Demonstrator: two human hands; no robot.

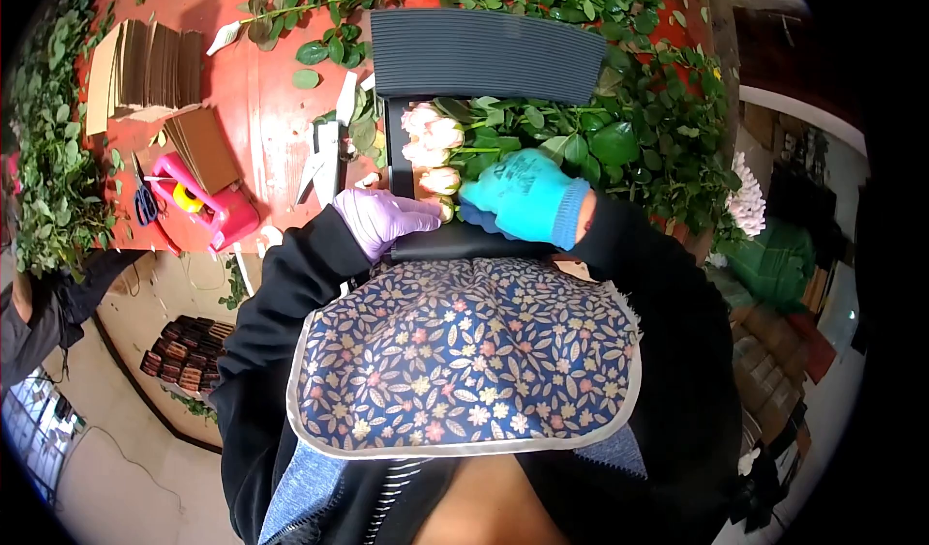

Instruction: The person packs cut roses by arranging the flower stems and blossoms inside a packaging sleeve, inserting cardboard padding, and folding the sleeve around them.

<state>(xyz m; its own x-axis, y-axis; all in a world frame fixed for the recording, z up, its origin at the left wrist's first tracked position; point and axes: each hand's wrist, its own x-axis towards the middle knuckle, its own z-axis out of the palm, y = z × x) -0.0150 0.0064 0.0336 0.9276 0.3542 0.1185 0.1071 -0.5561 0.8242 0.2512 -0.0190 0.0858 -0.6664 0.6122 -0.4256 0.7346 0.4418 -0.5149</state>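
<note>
Several pale pink roses (433, 136) lie in a column on a black tray (399, 148), their leafy stems pointing right. My left hand (382, 220), in a thin lilac glove, reaches in from the left; its fingers are together at the lowest rose head (445, 208). Across the stems just right of the heads is my right hand (520, 196), in a turquoise glove with the back up. Its fingers curl downward, and what they hold is hidden beneath the hand. A dark ribbed panel (484, 56) stands behind the roses.
Brown cardboard pieces (160, 66), a pink tape dispenser (208, 206), scissors (145, 196) and a white tool (324, 153) lie on the red table (256, 90) at left. Leafy stems (668, 138) cover the right side. White flowers (747, 196) show at the right edge.
</note>
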